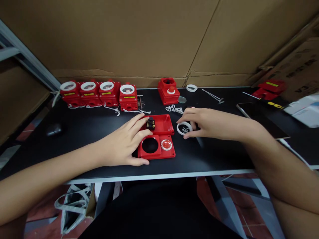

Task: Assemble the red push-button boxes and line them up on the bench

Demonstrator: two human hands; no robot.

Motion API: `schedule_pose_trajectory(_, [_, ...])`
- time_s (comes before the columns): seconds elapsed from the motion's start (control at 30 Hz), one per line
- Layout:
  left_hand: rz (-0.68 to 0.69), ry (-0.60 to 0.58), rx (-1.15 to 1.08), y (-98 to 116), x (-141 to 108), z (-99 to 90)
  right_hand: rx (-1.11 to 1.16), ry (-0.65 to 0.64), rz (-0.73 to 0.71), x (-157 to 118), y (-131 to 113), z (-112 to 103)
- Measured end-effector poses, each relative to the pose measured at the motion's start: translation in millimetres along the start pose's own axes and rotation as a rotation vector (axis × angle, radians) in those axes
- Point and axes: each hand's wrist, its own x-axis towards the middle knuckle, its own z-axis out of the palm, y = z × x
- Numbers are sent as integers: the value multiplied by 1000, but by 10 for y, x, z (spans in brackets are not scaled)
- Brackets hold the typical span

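An open red housing (pixel 164 124) lies on the black table, with a small black part (pixel 150 123) inside its left end. Directly in front of it is a red cover (pixel 159 153) with a large round hole and a clear-capped round button (pixel 166 144). My left hand (pixel 129 141) rests over the left edges of both pieces, fingers spread. To the right, my right hand (pixel 196 122) has its thumb and fingers around a white ring (pixel 184 128), which seems to lie on or just above the table.
Several finished-looking red boxes (pixel 128 97) with white rings stand at the back left. Another red unit (pixel 168 91), a loose ring (pixel 191 88) and a clear disc (pixel 182 99) sit behind. A mouse (pixel 54 129) is left; a phone (pixel 261 119) and screwdriver (pixel 264 101) are right.
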Motion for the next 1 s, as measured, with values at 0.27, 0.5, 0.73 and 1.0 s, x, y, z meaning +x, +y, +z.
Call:
schedule_pose_trajectory(0.27, [-30, -20, -34, -41, -13, -37, 13, 158, -71, 26, -1, 114])
schedule_pose_trajectory(0.5, [-39, -4, -51, -46, -20, -20, 47, 638, -65, 46, -96, 127])
schedule_pose_trajectory(0.73, [-46, -24, -14, -69, -2, 2, 327, 742, -195, 123, -309, 288])
schedule_pose_trajectory(1.0, [-121, -60, -47, -46, 20, -51, 337, 506, -416, 103, -618, 522])
